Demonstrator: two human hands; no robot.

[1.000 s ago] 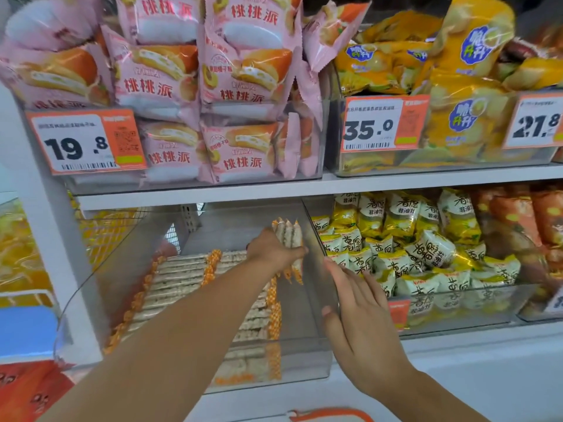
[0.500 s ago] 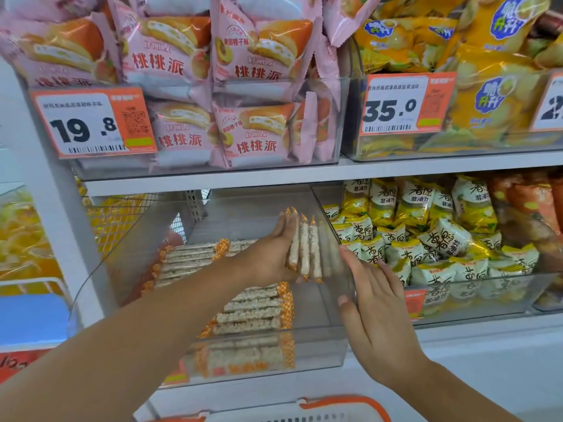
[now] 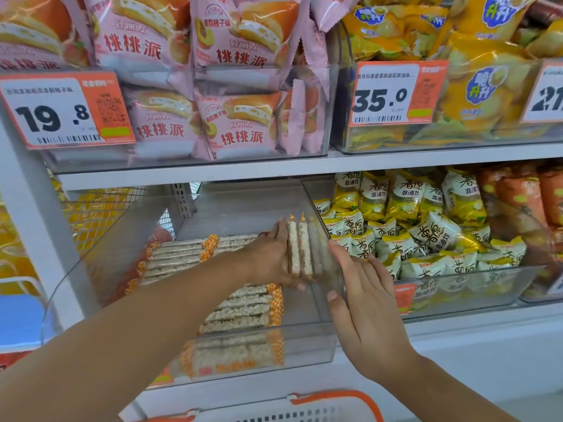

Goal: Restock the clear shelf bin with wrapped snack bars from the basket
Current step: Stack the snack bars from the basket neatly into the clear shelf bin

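A clear shelf bin (image 3: 304, 345) sits on the lower shelf with several wrapped rice snack bars (image 3: 240, 309) lying flat in rows inside. My left hand (image 3: 268, 260) reaches into the bin and presses a few bars (image 3: 300, 251) upright against the bin's right wall, fingers straight along them and thumb under their lower ends. My right hand (image 3: 362, 303) lies flat with straight fingers on the outside of that same wall. The basket (image 3: 320, 406), white with an orange rim, shows only its top edge at the bottom of the frame.
To the right stands a clear bin of yellow-and-white snack packets (image 3: 426, 239). The upper shelf carries pink cake packs (image 3: 170, 123) and yellow chip bags (image 3: 487, 86) behind orange price tags. A wire basket (image 3: 97, 214) sits at the left.
My left hand has turned from gripping the bars' ends to pressing them flat against the right wall. My right hand has stayed on that wall. The camera has moved closer.
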